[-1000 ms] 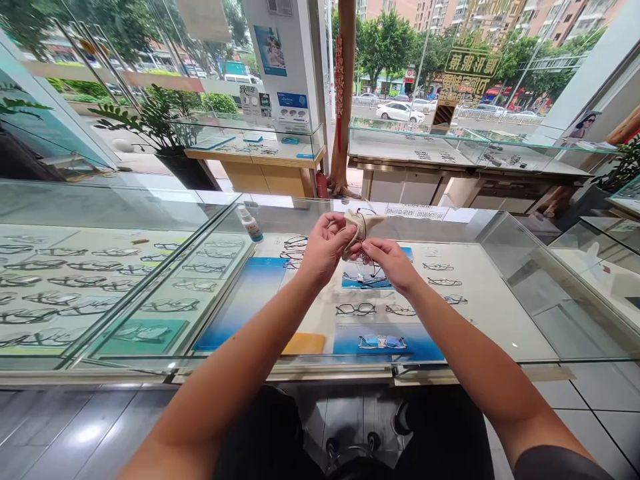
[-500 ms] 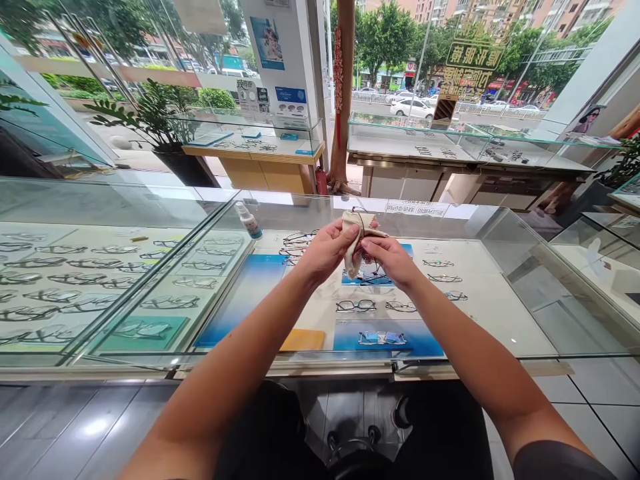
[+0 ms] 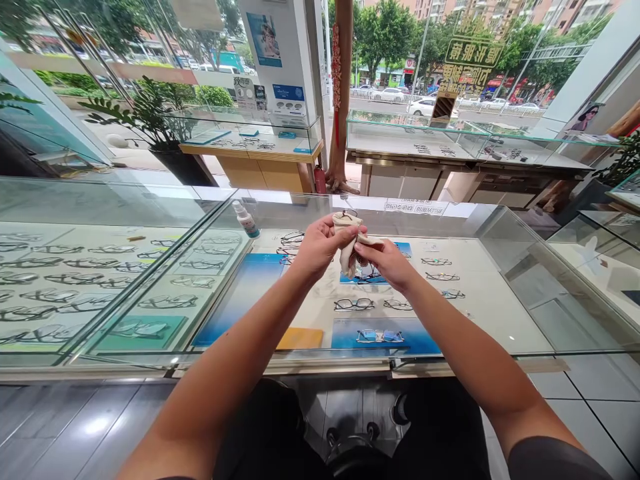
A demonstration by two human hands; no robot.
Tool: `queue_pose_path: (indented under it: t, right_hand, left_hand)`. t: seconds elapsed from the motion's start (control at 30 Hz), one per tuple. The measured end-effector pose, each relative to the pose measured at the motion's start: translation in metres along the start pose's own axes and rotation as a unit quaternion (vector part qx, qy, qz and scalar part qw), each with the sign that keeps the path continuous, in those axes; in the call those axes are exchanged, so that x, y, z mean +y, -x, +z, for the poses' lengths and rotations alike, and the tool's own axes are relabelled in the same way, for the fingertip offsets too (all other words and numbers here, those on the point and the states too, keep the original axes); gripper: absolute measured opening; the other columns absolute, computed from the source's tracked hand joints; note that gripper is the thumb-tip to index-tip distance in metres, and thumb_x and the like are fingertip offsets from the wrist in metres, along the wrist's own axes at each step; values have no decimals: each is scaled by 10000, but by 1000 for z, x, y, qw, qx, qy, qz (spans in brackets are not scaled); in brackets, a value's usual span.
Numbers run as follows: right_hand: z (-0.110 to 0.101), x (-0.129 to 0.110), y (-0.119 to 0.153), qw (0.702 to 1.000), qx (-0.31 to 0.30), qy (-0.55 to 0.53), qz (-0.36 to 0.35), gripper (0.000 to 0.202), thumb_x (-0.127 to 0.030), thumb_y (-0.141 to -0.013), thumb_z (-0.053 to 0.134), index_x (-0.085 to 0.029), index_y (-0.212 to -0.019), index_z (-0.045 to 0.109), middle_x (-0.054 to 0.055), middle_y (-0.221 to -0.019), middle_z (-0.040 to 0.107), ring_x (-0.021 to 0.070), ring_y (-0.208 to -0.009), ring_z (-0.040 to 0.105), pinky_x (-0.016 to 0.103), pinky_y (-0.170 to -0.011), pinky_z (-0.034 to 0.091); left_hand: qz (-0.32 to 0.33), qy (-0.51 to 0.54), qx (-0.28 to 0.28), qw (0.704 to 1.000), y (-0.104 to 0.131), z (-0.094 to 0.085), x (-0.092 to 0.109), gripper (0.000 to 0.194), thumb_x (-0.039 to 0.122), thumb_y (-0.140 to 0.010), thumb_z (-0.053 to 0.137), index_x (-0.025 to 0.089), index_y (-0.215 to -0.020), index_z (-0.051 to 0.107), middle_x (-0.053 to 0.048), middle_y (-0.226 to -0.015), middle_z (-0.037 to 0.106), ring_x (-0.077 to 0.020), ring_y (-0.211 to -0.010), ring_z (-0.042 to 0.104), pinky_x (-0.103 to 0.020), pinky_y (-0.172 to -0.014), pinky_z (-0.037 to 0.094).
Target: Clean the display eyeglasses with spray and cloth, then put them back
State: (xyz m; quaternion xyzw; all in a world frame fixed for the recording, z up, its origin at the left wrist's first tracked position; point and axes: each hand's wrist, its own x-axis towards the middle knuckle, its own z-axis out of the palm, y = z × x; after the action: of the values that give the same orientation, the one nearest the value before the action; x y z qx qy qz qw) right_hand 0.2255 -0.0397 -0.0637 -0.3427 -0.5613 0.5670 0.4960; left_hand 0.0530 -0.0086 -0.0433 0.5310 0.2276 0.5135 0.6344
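Cream cloth [image 3: 347, 260] is sitting bunched between the two hands, above the glass counter [image 3: 425, 223], partly hiding a thin dark glasses frame [image 3: 345, 214]. The left hand [image 3: 321, 247] is pinching the cloth, thumb pressing against fingers; the right hand [image 3: 383, 260] is gripping its other side, equally closed. Beyond and left of the grip, a spray bottle [image 3: 245, 219] is standing; below it, on the near side, black-rimmed glasses [image 3: 354, 305] are lying inside the counter.

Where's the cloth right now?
Head view, centre: the cloth is bunched between the left hand and right hand, above the glass counter, right of the spray bottle.
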Motion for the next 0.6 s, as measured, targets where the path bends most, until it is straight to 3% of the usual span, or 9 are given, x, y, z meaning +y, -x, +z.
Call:
queue_pose_path:
  t: [0.17, 0.33, 0.47, 0.6]
  right_hand:
    - [2, -3, 0, 1000, -4, 16, -15, 516, -692, -735, 931, -224, -740, 713, -3, -701, 605, 151, -698, 461, 339, -692, 404]
    - [-4, 3, -4, 1000, 5, -6, -7, 509, -700, -729, 944, -216, -818, 812, 31, -774, 733, 164, -726, 574, 347, -716, 459]
    - [-10, 6, -6, 999, -2, -43, 5, 515, -699, -762, 928, -209, -902, 858, 72, -854, 815, 209, -819, 700, 388, -820, 547]
    - [-10, 6, -7, 999, 12, -33, -2, 491, -679, -760, 931, -217, -907, 854, 60, -828, 805, 192, -775, 663, 368, -777, 505]
  left_hand:
    - [23, 2, 12, 1000, -2, 2, -3, 524, 602, -751, 995, 174, -925, 748, -70, -838, 805, -165, -565, 683, -278, -487, 553]
    - [-21, 4, -55, 998, -2, -5, 6, 546, 635, -847, 919, 136, -1025, 787, -84, -797, 767, -171, -590, 682, -311, -575, 607]
    - [-45, 21, -115, 992, 0, -7, 13, 507, 488, -881, 934, 131, -1211, 789, -52, -761, 720, -171, -655, 702, -290, -637, 610]
    - [-21, 22, -98, 995, 0, -6, 7, 532, 353, -786, 1014, 132, -1207, 775, -44, -807, 742, -139, -629, 678, -263, -609, 594]
